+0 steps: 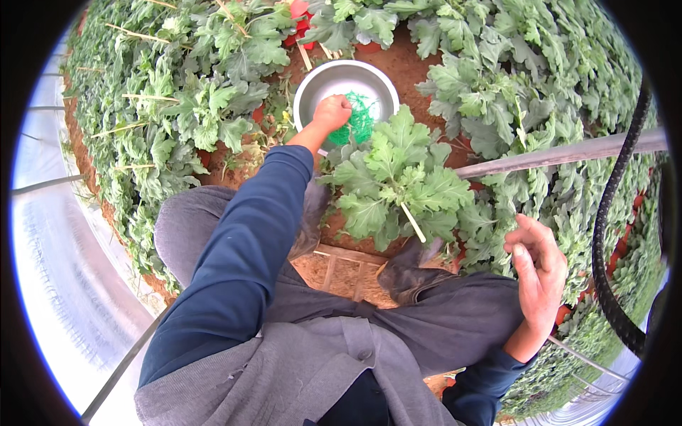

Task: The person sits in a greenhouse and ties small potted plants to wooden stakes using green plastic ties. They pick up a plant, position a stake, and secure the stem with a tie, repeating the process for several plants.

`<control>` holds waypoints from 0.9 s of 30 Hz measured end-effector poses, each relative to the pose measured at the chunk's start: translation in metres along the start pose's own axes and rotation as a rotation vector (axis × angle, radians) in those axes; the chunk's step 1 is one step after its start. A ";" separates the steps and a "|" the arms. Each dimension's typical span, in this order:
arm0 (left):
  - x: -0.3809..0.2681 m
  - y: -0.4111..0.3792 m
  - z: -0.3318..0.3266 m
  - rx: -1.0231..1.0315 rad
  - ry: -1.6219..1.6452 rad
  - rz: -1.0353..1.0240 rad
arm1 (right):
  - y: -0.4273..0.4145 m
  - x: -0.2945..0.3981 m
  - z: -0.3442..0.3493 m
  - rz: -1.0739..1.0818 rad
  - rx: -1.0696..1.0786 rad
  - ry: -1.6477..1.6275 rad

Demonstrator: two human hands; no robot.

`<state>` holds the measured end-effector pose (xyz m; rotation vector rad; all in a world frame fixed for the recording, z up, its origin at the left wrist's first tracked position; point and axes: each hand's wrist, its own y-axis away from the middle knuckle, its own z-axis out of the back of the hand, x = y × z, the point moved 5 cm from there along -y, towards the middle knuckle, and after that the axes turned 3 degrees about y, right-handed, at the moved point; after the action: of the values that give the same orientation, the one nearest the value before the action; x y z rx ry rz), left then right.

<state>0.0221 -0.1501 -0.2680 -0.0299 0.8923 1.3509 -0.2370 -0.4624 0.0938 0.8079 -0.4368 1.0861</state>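
Note:
My left hand (333, 113) is inside a round metal bowl (303, 96), its fingers curled at the edge of a heap of thin green strands (359, 120). Whether the fingertips pinch a strand is hidden. A leafy potted-looking plant (397, 181) with lobed leaves stands between the bowl and my lap, a pale wooden stick (413, 222) jutting from it. My right hand (535, 261) is raised above my knee at the right, fingers loosely bent and apart, with nothing plain in it.
Dense rows of similar plants (213, 101) flank me, with pale sticks (150, 98) at the left. A pale pole (565, 152) crosses at the right, near a black braided cable (602, 229). Red pots or plastic (301, 24) show beyond the bowl. A wooden slatted frame (346, 255) lies between my legs.

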 end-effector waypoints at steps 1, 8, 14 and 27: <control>0.006 0.001 0.004 -0.013 0.080 0.014 | 0.000 0.002 0.000 0.001 0.008 0.007; 0.004 0.029 0.040 0.094 0.641 0.173 | 0.001 0.011 -0.003 0.065 0.012 -0.048; -0.051 0.067 0.109 0.242 1.164 0.025 | -0.002 0.027 -0.010 0.204 -0.031 -0.127; -0.216 0.262 0.138 0.351 1.221 -0.588 | 0.012 0.070 -0.092 0.101 0.223 -0.921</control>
<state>-0.1149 -0.1878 0.0698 -0.8486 1.9281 0.4994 -0.2244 -0.3471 0.0857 1.4912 -1.1462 0.8078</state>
